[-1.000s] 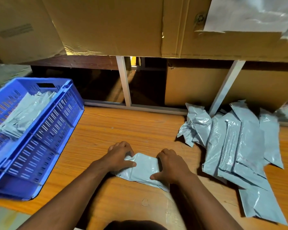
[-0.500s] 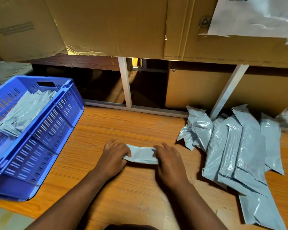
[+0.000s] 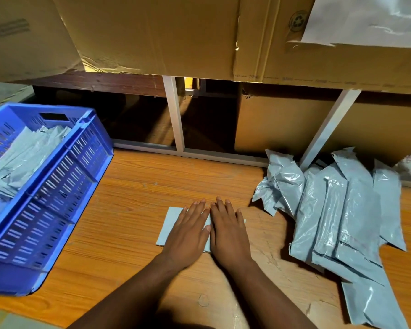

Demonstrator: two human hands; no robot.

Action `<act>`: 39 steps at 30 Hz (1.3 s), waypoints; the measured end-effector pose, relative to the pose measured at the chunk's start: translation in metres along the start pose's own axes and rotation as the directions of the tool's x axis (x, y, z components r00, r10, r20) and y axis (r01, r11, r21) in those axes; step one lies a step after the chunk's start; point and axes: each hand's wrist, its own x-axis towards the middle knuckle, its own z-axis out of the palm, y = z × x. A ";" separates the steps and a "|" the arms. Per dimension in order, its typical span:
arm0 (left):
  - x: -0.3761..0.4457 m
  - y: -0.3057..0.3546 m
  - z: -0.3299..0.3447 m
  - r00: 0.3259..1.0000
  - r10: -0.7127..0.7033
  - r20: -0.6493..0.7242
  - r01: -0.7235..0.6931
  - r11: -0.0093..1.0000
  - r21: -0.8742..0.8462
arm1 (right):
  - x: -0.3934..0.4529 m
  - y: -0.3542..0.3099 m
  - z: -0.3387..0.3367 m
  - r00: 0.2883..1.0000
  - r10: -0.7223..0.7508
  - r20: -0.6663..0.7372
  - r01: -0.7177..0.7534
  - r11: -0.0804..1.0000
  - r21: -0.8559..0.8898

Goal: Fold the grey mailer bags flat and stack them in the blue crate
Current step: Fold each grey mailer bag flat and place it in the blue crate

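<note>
Both hands are lying flat, side by side, on a folded grey mailer bag that is sitting on the wooden table to the right of the blue crate. The left hand and right hand are pressing down with their fingers straight and released, gripping nothing; the thumbs are nearly touching over the middle of the bag. Only the bag's left portion and a sliver at its right edge are showing from under the palms.

The step in hand appears to be the flattening of the fold, squeezing the crease down so the bag is staying compact. Inside the crate, folded grey bags are already stacking up. Well to the right of the crate, beyond the hands, a loose pile of unfolded mailer bags is waiting.

The next move is likely calling for one hand to pinch the pressed bag by an edge, keeping the fold closed, and carry it leftward over the crate's near wall onto that stack.
</note>
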 end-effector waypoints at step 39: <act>-0.031 -0.033 0.001 0.956 -0.290 0.043 0.282 0.950 0.133 | -0.012 0.029 0.010 0.994 0.112 0.009 -0.112 0.994 -0.019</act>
